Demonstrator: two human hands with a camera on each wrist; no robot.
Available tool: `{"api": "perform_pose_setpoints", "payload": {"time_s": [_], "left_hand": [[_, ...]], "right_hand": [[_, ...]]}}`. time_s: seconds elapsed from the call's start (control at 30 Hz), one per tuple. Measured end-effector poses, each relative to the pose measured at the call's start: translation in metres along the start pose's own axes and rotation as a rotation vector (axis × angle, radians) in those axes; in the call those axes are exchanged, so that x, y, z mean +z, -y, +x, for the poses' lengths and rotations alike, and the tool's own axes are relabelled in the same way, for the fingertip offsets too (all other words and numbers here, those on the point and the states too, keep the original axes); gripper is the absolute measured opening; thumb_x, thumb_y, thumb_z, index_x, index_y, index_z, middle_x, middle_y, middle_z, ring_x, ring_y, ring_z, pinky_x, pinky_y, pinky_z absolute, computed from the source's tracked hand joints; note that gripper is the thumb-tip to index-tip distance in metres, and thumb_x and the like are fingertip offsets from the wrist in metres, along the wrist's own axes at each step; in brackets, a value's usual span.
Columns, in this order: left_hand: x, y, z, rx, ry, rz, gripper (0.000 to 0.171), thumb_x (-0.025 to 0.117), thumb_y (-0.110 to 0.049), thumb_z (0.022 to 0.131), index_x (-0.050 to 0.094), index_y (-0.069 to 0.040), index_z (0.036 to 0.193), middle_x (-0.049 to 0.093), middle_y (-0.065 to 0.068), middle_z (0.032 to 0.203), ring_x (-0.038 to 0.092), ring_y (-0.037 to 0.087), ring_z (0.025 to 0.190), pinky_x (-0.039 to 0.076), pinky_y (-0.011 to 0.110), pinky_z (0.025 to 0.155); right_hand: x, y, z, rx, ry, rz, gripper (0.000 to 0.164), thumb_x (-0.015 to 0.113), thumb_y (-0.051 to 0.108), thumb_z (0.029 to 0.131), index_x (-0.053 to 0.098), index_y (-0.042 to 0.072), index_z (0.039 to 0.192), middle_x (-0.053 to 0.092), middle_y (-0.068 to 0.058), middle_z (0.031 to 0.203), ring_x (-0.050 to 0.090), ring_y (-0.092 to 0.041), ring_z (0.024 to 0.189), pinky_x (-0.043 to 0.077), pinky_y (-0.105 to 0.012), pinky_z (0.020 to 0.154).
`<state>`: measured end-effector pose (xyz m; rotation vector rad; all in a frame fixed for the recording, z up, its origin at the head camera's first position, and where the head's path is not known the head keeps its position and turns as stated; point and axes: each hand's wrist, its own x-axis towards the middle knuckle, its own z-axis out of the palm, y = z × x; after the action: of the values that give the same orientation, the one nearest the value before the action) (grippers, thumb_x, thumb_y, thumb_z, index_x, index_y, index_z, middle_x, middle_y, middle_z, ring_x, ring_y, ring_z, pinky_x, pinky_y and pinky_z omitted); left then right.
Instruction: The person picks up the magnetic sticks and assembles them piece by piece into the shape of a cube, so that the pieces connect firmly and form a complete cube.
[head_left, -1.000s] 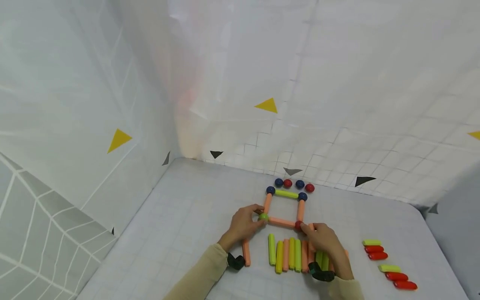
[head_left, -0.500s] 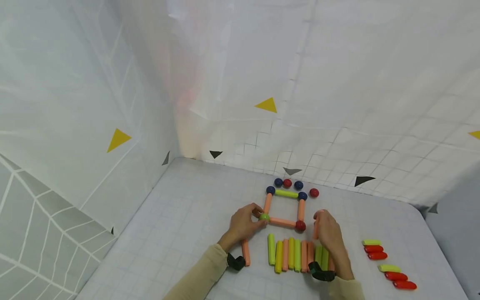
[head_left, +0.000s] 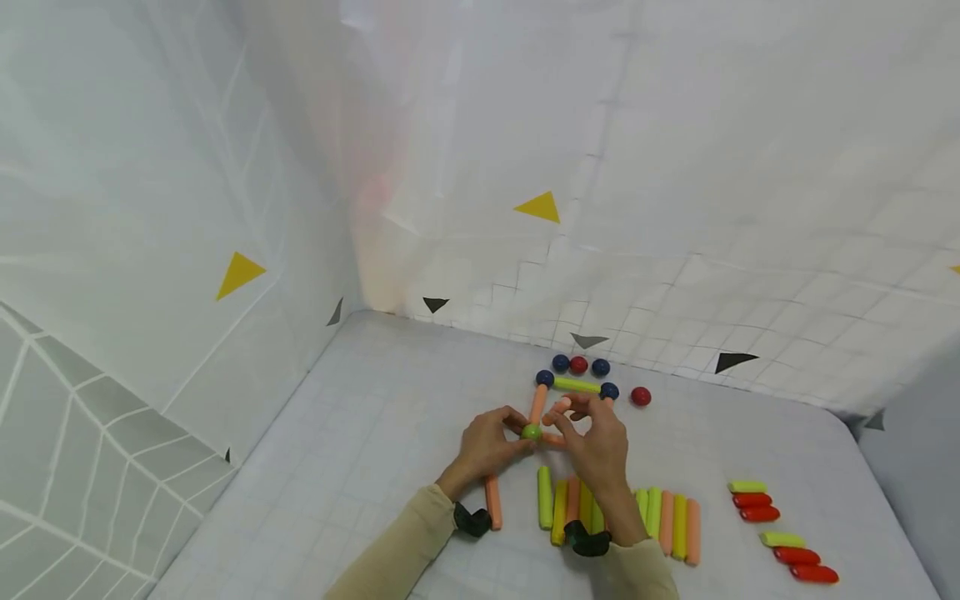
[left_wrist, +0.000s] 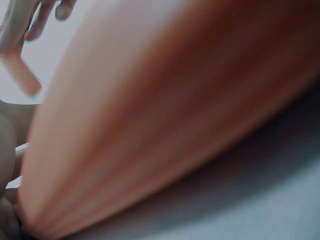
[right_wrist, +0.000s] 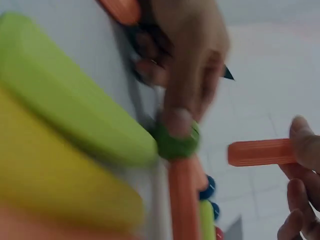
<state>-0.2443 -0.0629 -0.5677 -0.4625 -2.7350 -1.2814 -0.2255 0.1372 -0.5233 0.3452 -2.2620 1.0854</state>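
Observation:
My left hand (head_left: 491, 443) pinches a green ball (head_left: 531, 432) at the near left corner of a four-sided frame of sticks and balls. In the right wrist view its thumb presses on that ball. My right hand (head_left: 602, 446) holds a short orange stick (right_wrist: 260, 152) between thumb and fingers, raised close to the green ball with a gap between them. The frame has blue balls (head_left: 544, 379) at its far corners, joined by a yellow-green stick (head_left: 577, 384). Its near right corner is hidden behind my right hand. A blurred orange stick (left_wrist: 130, 115) fills much of the left wrist view.
A row of green, yellow and orange sticks (head_left: 667, 523) lies in front of the frame. Loose blue and red balls (head_left: 578, 365) sit beyond it, with another red ball (head_left: 641, 397) to the right. Red and green pieces (head_left: 797, 554) lie far right. White sheeting (head_left: 675, 167) rises behind.
My right hand has left the near right corner with the orange stick, lifted it and brought it left toward the green ball. One loose red ball has rolled right. My left hand stays put.

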Motion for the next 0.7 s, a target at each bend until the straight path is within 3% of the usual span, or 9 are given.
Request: {"api": "perform_pose_setpoints", "payload": {"time_s": [0.1,0.2,0.4,0.6,0.7], "left_hand": [[0.002,0.000,0.000,0.008,-0.004,-0.011,0.030,0.087,-0.034,0.088,0.077,-0.018,0.111,0.080,-0.003,0.101,0.073,0.014,0.093,0.053,0.025,0.077],[0.003,0.000,0.000,-0.002,0.000,-0.014,0.030,0.087,-0.035,0.088,0.077,-0.018,0.110,0.080,-0.004,0.100,0.072,0.012,0.091,0.051,0.024,0.076],[0.004,-0.002,-0.002,0.014,-0.014,0.002,0.033,0.086,-0.037,0.089,0.074,-0.020,0.115,0.079,-0.002,0.104,0.072,0.015,0.093,0.052,0.025,0.076],[0.005,-0.002,0.001,0.078,-0.030,-0.069,0.045,0.084,-0.035,0.092,0.070,-0.022,0.133,0.068,0.008,0.117,0.058,0.008,0.069,0.049,0.022,0.065],[0.005,-0.002,0.003,0.111,-0.028,-0.119,0.042,0.083,-0.030,0.094,0.071,-0.018,0.132,0.066,0.009,0.118,0.049,0.000,0.064,0.046,0.018,0.062]], "right_hand": [[0.011,0.003,-0.002,-0.027,0.004,-0.023,0.035,0.094,0.014,0.080,0.075,0.008,0.108,0.079,-0.005,0.095,0.070,-0.021,0.077,0.053,-0.028,0.065],[0.016,0.005,-0.005,0.005,0.021,-0.018,0.032,0.093,0.014,0.081,0.077,0.008,0.109,0.079,-0.005,0.093,0.070,-0.022,0.075,0.051,-0.029,0.061],[0.014,0.007,-0.008,0.094,0.113,0.007,0.032,0.089,0.018,0.087,0.078,0.010,0.115,0.080,-0.004,0.097,0.072,-0.021,0.081,0.055,-0.031,0.066],[-0.010,-0.005,-0.002,0.143,0.193,0.015,0.039,0.087,0.026,0.090,0.078,0.009,0.124,0.081,-0.006,0.111,0.074,-0.023,0.087,0.058,-0.036,0.074],[-0.033,-0.019,0.005,0.248,0.122,-0.064,0.038,0.085,0.033,0.093,0.078,0.009,0.121,0.080,-0.008,0.111,0.072,-0.025,0.091,0.054,-0.035,0.078]]}}
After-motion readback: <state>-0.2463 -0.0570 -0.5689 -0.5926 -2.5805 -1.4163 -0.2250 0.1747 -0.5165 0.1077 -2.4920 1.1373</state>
